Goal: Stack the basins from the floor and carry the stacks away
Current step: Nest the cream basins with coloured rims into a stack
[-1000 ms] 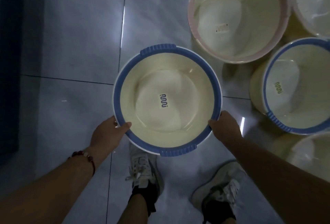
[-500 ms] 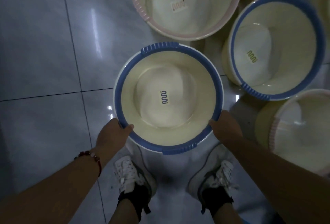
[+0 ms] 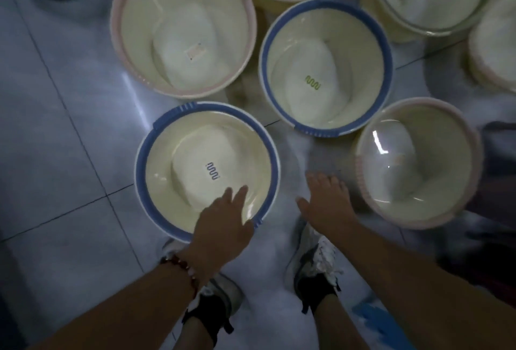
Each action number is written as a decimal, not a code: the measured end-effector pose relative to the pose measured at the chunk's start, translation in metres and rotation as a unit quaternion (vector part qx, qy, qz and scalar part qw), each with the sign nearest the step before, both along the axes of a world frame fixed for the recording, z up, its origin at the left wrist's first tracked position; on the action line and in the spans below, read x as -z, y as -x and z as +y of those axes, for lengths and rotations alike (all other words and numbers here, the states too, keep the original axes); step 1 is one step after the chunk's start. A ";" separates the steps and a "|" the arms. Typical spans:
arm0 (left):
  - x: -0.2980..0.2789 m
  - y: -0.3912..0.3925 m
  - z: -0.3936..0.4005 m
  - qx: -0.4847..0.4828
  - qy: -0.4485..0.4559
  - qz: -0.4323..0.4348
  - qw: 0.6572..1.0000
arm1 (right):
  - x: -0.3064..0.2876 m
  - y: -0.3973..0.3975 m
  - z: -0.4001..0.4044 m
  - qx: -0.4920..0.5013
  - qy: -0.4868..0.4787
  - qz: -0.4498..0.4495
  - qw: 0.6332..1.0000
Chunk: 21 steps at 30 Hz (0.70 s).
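Though blurred, the blue-rimmed basin (image 3: 206, 169) looks cream inside.

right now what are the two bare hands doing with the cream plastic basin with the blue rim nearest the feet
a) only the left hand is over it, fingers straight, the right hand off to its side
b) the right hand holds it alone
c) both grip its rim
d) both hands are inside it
a: the left hand lies over the near rim of the blue-rimmed cream basin with straight fingers, while the right hand is spread open above the floor beside it, gripping nothing.
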State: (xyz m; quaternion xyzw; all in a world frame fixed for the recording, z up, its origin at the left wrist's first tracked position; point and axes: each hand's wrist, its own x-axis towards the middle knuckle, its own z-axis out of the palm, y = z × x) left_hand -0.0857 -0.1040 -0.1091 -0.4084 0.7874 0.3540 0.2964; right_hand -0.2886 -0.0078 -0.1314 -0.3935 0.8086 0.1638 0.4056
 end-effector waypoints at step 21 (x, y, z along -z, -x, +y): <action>0.009 0.274 0.094 0.288 0.100 -0.081 0.949 | -0.028 0.247 0.213 0.154 -0.044 0.026 0.987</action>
